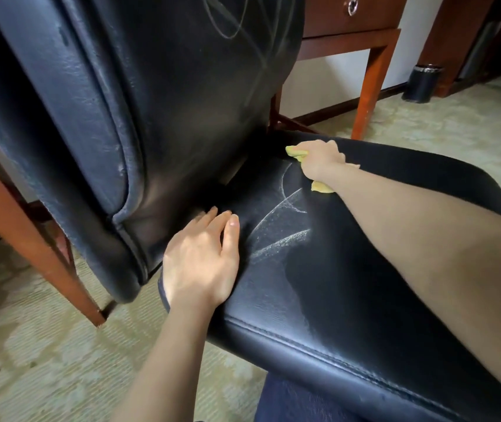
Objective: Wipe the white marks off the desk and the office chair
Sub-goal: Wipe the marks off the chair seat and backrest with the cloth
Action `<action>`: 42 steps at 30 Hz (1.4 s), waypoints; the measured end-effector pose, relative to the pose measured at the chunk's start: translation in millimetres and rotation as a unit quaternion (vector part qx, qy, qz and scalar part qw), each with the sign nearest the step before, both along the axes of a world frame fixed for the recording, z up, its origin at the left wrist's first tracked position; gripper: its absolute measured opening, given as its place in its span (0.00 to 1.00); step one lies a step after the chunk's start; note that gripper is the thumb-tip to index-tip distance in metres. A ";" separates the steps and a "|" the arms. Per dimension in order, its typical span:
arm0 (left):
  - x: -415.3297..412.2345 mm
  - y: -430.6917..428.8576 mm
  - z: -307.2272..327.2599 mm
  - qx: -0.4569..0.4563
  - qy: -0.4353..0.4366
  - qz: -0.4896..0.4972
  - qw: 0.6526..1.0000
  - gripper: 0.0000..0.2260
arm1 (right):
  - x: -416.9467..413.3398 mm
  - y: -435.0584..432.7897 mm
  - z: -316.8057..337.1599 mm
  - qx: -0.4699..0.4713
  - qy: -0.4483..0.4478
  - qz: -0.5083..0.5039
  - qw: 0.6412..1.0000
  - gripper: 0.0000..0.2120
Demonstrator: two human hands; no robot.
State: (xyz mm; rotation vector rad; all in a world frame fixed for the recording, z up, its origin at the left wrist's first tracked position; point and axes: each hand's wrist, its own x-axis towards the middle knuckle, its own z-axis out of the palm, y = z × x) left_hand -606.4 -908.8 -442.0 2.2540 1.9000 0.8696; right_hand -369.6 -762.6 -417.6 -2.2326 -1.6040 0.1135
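Office chair (365, 284): black leather, creased and a bit shiny, stitched seam along the seat's front edge, padded backrest (167, 102) w/ rounded piping. White marks (279, 236) sit mid-seat: chalky, thin crossing arcs, approx 3; fainter looped scribbles on the backrest at 12 o'clock. 1 yellow cloth (296, 152), soft and crumpled, lies on the seat at 1 o'clock from the marks. R hand (319, 161) is clamped on it, fingers curled round, cloth poking out both sides. L hand (200, 260) lies flat on the seat at 8 o'clock from the marks, fingers straight, holding nothing. Desk (371, 86): reddish wood, 2 square legs plainly seen, at 9 and 1 o'clock. 1 black round bin (422, 83) at 2 o'clock. Pale patterned carpet (45, 345).
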 end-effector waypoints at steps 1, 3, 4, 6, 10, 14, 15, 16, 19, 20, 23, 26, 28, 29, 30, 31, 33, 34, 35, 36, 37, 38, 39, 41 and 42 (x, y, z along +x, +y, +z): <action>0.7 0.5 0.4 0.000 -0.003 0.003 1.000 0.19 | -5.7 2.2 -0.9 0.000 0.003 -0.016 1.000 0.23; 1.6 0.2 1.4 -0.008 -0.010 0.004 1.000 0.20 | -12.6 -1.5 -3.1 -0.006 -0.011 0.009 1.000 0.23; 2.0 0.3 1.6 -0.016 -0.014 0.004 1.000 0.20 | -15.0 -7.2 -4.6 -0.006 -0.019 0.045 0.999 0.22; 1.7 -0.5 3.0 -0.028 -0.021 0.005 0.999 0.20 | -18.9 -25.9 -6.0 0.014 -0.012 0.147 0.989 0.21; 1.2 -3.6 6.4 -0.040 -0.037 0.003 0.999 0.20 | -21.9 -84.7 -4.8 0.056 0.017 0.334 0.941 0.20; 0.3 -4.4 8.6 -0.057 -0.045 -0.002 0.997 0.21 | -24.0 -140.6 -0.4 0.054 0.018 0.416 0.908 0.17; 0.0 -4.4 8.8 -0.058 -0.043 -0.002 0.997 0.21 | -24.7 -153.0 0.5 0.051 0.008 0.432 0.900 0.18; -0.1 -4.7 9.0 -0.060 -0.042 -0.001 0.997 0.21 | -25.2 -165.3 1.0 0.049 -0.003 0.445 0.894 0.18; -0.2 -5.2 9.9 -0.063 -0.046 -0.001 0.997 0.21 | -21.3 -199.6 2.8 0.036 -0.023 0.486 0.873 0.21; -0.2 -5.5 9.8 -0.064 -0.048 0.000 0.997 0.20 | -17.9 -207.9 3.1 0.033 -0.029 0.504 0.863 0.22; 0.5 -4.9 9.5 -0.065 -0.051 -0.003 0.997 0.22 | -3.8 -217.9 2.9 0.037 -0.059 0.544 0.836 0.24; -0.9 -5.3 9.0 -0.060 -0.051 0.000 0.997 0.24 | 9.5 -202.6 7.3 0.040 -0.070 0.566 0.820 0.25; -0.3 -3.9 8.3 -0.055 -0.050 0.001 0.997 0.25 | 19.3 -177.9 9.4 0.059 -0.101 0.554 0.824 0.23; -0.3 -3.2 8.1 -0.052 -0.051 0.003 0.997 0.26 | 24.5 -162.1 9.5 0.059 -0.110 0.542 0.831 0.22; 0.4 -2.2 7.6 -0.048 -0.053 0.004 0.997 0.26 | 30.4 -144.5 8.8 0.051 -0.109 0.520 0.845 0.22; 0.9 -1.6 7.1 -0.045 -0.054 0.003 0.998 0.27 | 35.6 -127.1 8.2 0.036 -0.101 0.488 0.866 0.21; 1.2 -1.8 6.4 -0.037 -0.061 0.004 0.997 0.27 | 43.7 -93.0 5.9 0.030 -0.094 0.409 0.907 0.21; 1.2 -2.6 5.8 -0.030 -0.067 0.006 0.997 0.28 | 45.5 -77.6 4.1 0.033 -0.090 0.369 0.925 0.21; 1.2 -3.5 4.8 -0.018 -0.075 0.011 0.997 0.28 | 45.3 -63.5 2.4 0.030 -0.087 0.333 0.938 0.21; 0.9 -4.2 4.1 -0.003 -0.082 0.017 0.997 0.28 | 42.5 -50.3 1.0 0.027 -0.084 0.304 0.949 0.22; 0.6 -5.2 3.7 0.010 -0.088 0.025 0.996 0.28 | 38.4 -38.4 0.1 0.025 -0.080 0.276 0.957 0.23; 0.6 -6.1 3.5 0.017 -0.095 0.033 0.995 0.28 | 33.2 -27.2 -0.3 0.026 -0.073 0.245 0.967 0.23; 0.3 -6.6 3.2 0.022 -0.103 0.042 0.994 0.27 | 26.8 -16.5 0.2 0.025 -0.059 0.206 0.976 0.23; 0.2 -8.6 1.7 0.040 -0.126 0.062 0.989 0.27 | 10.6 -0.2 2.5 0.021 -0.024 0.126 0.992 0.23; -0.1 -9.8 1.0 0.056 -0.143 0.077 0.985 0.28 | 1.4 6.3 2.8 0.022 -0.016 0.100 0.995 0.24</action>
